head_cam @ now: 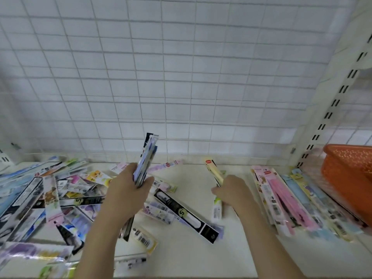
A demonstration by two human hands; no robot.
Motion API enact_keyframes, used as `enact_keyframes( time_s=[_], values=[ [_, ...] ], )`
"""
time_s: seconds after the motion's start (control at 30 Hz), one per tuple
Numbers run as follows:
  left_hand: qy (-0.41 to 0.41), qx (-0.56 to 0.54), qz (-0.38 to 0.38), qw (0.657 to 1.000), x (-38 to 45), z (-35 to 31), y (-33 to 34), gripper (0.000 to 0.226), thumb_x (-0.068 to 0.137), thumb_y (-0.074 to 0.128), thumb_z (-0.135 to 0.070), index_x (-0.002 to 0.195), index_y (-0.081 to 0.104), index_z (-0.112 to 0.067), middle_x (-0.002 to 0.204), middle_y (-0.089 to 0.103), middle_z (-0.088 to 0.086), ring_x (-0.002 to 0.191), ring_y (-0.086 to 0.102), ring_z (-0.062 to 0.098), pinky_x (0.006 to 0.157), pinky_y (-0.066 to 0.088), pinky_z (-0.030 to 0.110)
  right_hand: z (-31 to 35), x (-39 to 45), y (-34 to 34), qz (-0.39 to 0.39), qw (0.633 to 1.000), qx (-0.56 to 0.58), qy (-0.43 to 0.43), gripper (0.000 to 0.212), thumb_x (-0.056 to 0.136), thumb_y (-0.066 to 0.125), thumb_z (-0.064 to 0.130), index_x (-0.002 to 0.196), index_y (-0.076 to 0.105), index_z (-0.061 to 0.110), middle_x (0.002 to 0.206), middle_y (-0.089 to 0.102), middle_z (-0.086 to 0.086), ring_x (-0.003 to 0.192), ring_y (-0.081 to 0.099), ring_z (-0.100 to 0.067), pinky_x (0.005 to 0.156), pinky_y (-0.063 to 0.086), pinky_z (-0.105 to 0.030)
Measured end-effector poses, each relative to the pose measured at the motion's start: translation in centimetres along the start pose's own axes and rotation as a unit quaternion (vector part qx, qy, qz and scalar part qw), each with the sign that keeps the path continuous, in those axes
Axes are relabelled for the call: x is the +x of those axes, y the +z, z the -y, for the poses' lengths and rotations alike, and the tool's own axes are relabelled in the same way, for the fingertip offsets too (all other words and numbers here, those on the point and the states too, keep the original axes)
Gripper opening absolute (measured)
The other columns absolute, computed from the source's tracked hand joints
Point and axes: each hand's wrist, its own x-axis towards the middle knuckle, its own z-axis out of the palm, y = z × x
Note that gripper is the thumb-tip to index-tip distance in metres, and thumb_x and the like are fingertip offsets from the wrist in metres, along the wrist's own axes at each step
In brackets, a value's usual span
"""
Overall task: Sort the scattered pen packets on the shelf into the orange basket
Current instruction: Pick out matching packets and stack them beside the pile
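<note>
Both hands raised over the white shelf [231,248], each holding packets. Left hand [125,195]: fingers and thumb wrapped round an upright bundle of flat plastic pen packets [146,158], blue, white and black printing, bundle standing nearly vertical with its top leaning slightly right. Right hand [233,193]: curled round the lower end of a pale yellow pen packet with a red label [214,171], tilted up and to the left; fingertips hidden behind the hand, so exact finger placement can't be told.

Scattered pen packets in a loose heap [40,198] cover the left half of the shelf, overlapping at all angles, reaching from the back edge to the front-left corner. Long black packet with a white window and a yellow "5" sticker [187,213] lies diagonally between the two forearms, flat on the shelf. Small white and green packet [217,210] lies just beside the right wrist.

Toward the right edge: a tidier row of pink, light blue and yellow pen packets [287,200], lying side by side, roughly parallel. Orange perforated plastic basket [348,174] sits at the back-right corner, just beside that row, partly cut off by the frame. Its inside is not visible.

White wire-grid back panel [171,77] rises behind the shelf; slotted white upright [330,109] at right.
</note>
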Motion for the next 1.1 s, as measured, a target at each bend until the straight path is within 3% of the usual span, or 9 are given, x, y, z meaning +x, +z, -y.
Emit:
enact_keyframes(
  time_s=[0.07, 0.17, 0.3, 0.43, 0.57, 0.73, 0.93, 1.0, 1.1],
  values=[
    [0.008, 0.060, 0.029, 0.998, -0.3, -0.6, 0.4, 0.008, 0.088, 0.060, -0.026, 0.085, 0.052, -0.024, 0.062, 0.051, 0.003, 0.055, 0.049, 0.020, 0.049, 0.035, 0.025, -0.2, 0.2, -0.7, 0.015, 1.000, 0.006, -0.013, 0.020, 0.083, 0.057, 0.023, 0.069, 0.045, 0.015, 0.063, 0.048, 0.001, 0.054, 0.048, -0.014, 0.045, 0.031, -0.023],
    [0.027, 0.114, 0.097, 0.988, -0.7, -1.1, 2.0, 0.025, 0.084, 0.065, -0.026, 0.070, 0.045, -0.029, 0.061, 0.048, -0.003, 0.054, 0.045, 0.015, 0.049, 0.031, 0.023, -1.0, -0.1, -2.0, 0.023, 0.998, 0.046, -0.030, 0.012, 0.085, 0.053, 0.020, 0.080, 0.051, 0.010, 0.063, 0.051, 0.000, 0.049, 0.048, -0.013, 0.042, 0.032, -0.022],
    [0.054, 0.173, 0.187, 0.965, -1.3, -1.6, 4.7, 0.022, 0.080, 0.062, -0.015, 0.070, 0.047, -0.029, 0.069, 0.049, -0.005, 0.058, 0.045, 0.010, 0.050, 0.030, 0.020, -2.2, -0.5, -3.9, 0.016, 0.993, 0.106, -0.046, 0.014, 0.085, 0.055, 0.018, 0.093, 0.055, 0.007, 0.075, 0.064, -0.006, 0.052, 0.053, -0.016, 0.050, 0.042, -0.025],
    [0.042, 0.223, 0.240, 0.944, -1.4, -1.9, 6.4, 0.012, 0.078, 0.058, -0.012, 0.087, 0.059, -0.021, 0.088, 0.055, 0.005, 0.079, 0.055, 0.024, 0.063, 0.037, 0.028, -3.2, -0.8, -5.4, 0.009, 0.988, 0.140, -0.065, 0.023, 0.083, 0.058, 0.019, 0.103, 0.052, 0.009, 0.090, 0.067, -0.009, 0.063, 0.054, -0.018, 0.050, 0.038, -0.025],
    [0.061, 0.275, 0.207, 0.937, -0.9, -2.2, 6.6, 0.030, 0.082, 0.060, -0.031, 0.060, 0.040, -0.031, 0.073, 0.041, -0.006, 0.068, 0.045, 0.018, 0.055, 0.032, 0.025, -3.3, -0.9, -6.2, -0.029, 0.981, 0.174, -0.086, 0.025, 0.082, 0.065, 0.031, 0.090, 0.049, 0.013, 0.070, 0.049, 0.001, 0.059, 0.046, -0.014, 0.051, 0.033, -0.027],
    [0.093, 0.268, 0.151, 0.947, 0.1, -3.2, 5.2, 0.031, 0.090, 0.055, -0.028, 0.064, 0.038, -0.026, 0.072, 0.039, -0.007, 0.065, 0.043, 0.014, 0.058, 0.031, 0.025, -2.7, -0.9, -6.5, -0.133, 0.941, 0.266, -0.163, 0.029, 0.092, 0.053, 0.028, 0.069, 0.037, 0.021, 0.060, 0.043, 0.001, 0.051, 0.040, -0.014, 0.047, 0.031, -0.025],
    [0.081, 0.054, 0.013, 0.995, 0.3, -5.3, 5.1, 0.008, 0.094, 0.049, -0.016, 0.090, 0.051, -0.010, 0.067, 0.060, 0.003, 0.042, 0.047, 0.005, 0.042, 0.036, 0.014, -2.7, -0.3, -4.6, -0.176, 0.912, 0.298, -0.222, 0.024, 0.091, 0.058, 0.031, 0.087, 0.043, 0.013, 0.061, 0.041, 0.009, 0.052, 0.042, -0.007, 0.046, 0.034, -0.017],
    [0.073, -0.030, -0.018, 0.997, 0.1, -6.0, 5.9, 0.005, 0.094, 0.048, -0.014, 0.091, 0.050, -0.016, 0.073, 0.064, -0.005, 0.051, 0.057, -0.003, 0.049, 0.041, 0.011, -3.3, -0.2, -3.6, -0.176, 0.910, 0.303, -0.219, 0.026, 0.088, 0.063, 0.029, 0.090, 0.044, 0.012, 0.062, 0.042, 0.010, 0.053, 0.043, -0.007, 0.047, 0.036, -0.016],
    [0.054, -0.131, -0.050, 0.989, -0.5, -6.5, 7.6, 0.016, 0.093, 0.048, -0.009, 0.089, 0.045, -0.025, 0.079, 0.060, -0.002, 0.076, 0.066, 0.006, 0.069, 0.051, 0.034, -4.0, -0.1, -2.5, -0.156, 0.913, 0.321, -0.198, 0.025, 0.085, 0.066, 0.018, 0.093, 0.043, 0.014, 0.067, 0.046, 0.008, 0.057, 0.048, -0.012, 0.049, 0.039, -0.023]
  ],
)
